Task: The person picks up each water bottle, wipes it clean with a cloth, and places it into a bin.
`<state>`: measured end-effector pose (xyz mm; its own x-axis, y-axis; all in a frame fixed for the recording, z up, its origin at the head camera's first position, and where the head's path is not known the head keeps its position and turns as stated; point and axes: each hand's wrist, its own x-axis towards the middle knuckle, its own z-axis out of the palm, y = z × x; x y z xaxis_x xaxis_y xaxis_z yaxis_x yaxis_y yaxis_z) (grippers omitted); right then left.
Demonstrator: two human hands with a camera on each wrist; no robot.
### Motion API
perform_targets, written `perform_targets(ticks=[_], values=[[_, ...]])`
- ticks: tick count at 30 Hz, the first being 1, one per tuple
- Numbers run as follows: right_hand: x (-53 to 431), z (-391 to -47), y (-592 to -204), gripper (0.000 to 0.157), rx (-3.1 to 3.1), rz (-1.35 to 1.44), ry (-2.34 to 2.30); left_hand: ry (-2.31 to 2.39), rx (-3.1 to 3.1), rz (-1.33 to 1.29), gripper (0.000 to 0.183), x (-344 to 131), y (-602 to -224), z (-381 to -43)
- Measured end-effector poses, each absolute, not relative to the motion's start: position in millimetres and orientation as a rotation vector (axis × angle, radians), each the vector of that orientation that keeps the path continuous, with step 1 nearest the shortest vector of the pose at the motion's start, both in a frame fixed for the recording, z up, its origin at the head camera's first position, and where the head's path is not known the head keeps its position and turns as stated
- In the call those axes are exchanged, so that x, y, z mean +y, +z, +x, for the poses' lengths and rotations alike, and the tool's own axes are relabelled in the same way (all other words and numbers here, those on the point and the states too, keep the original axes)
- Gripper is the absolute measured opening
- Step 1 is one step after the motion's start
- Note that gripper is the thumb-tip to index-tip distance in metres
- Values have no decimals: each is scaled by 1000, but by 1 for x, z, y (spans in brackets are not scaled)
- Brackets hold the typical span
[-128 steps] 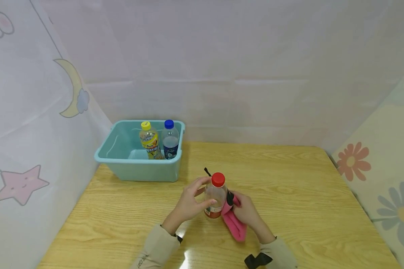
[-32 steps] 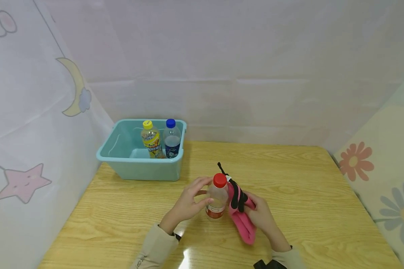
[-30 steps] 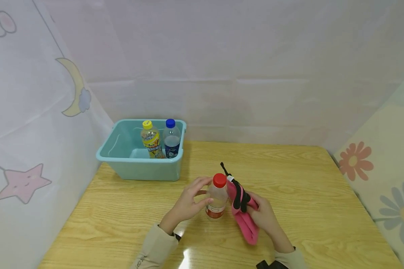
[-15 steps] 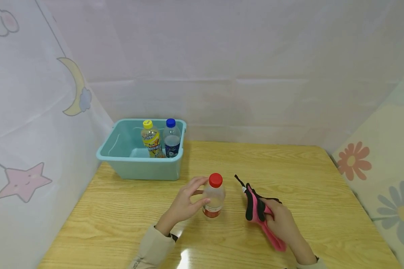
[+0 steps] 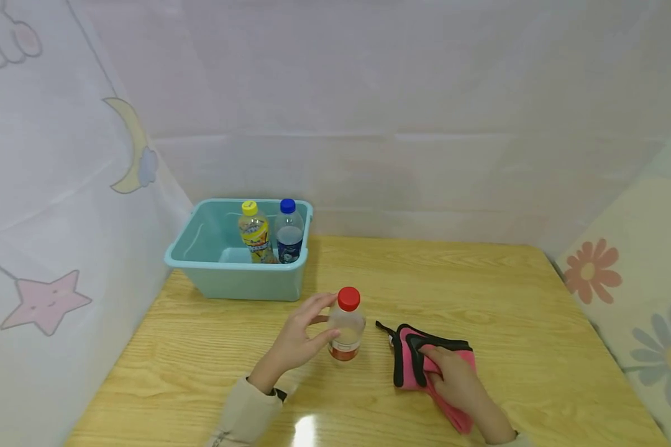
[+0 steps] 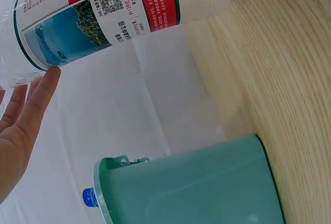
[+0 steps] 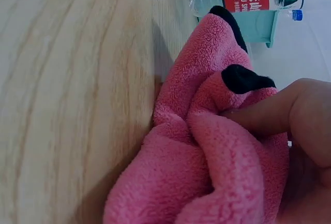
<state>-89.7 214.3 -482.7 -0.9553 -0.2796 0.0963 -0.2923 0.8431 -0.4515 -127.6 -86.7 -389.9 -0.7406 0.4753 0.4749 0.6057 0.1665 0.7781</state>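
A clear plastic bottle (image 5: 346,329) with a red cap and a red-and-white label stands upright on the table. My left hand (image 5: 299,338) holds it from the left, thumb in front and fingers behind; its label fills the top of the left wrist view. To the right, a pink cleaning cloth (image 5: 408,360) with black edging and a black hanging loop lies bunched on the tabletop. My right hand (image 5: 455,379) grips its folds, and in the right wrist view a finger is tucked into the pink fabric (image 7: 207,146).
A light-blue plastic basin (image 5: 246,282) stands at the back left. Inside it are a yellow-capped bottle (image 5: 255,239) and a blue-capped bottle (image 5: 289,236), both upright. The wooden table (image 5: 509,298) is bordered by pale patterned curtains (image 5: 369,174).
My right hand has carried the cloth away from the bottle, rightward and down onto the table, where it spreads flatter. The bottle and my left hand have shifted slightly left.
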Motion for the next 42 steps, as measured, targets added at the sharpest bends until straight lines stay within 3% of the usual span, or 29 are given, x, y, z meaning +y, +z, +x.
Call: perform_targets(ticks=[5,12,18,23,32,42], values=[[213,-94,-480,37,-3086,496,704,-1623,-2319,-1028,50,-97,-388,-125],[213,-111,-456,66,-3179,754,1023,-1557,-2311,-970,51,-113,-386,-121],[191,-134,-442,50,-2966,831,1505,-1506,-2313,-954,51,-127,-384,-119],[162,-155,-439,47,-2794,747,1952,-1472,-2325,-918,54,-140,-396,-123],[113,-188,-439,52,-2583,536,2318,-1447,-2278,-895,59,-161,-408,-127],[67,-213,-434,56,-2489,387,2395,-1404,-2231,-861,61,-177,-403,-124]])
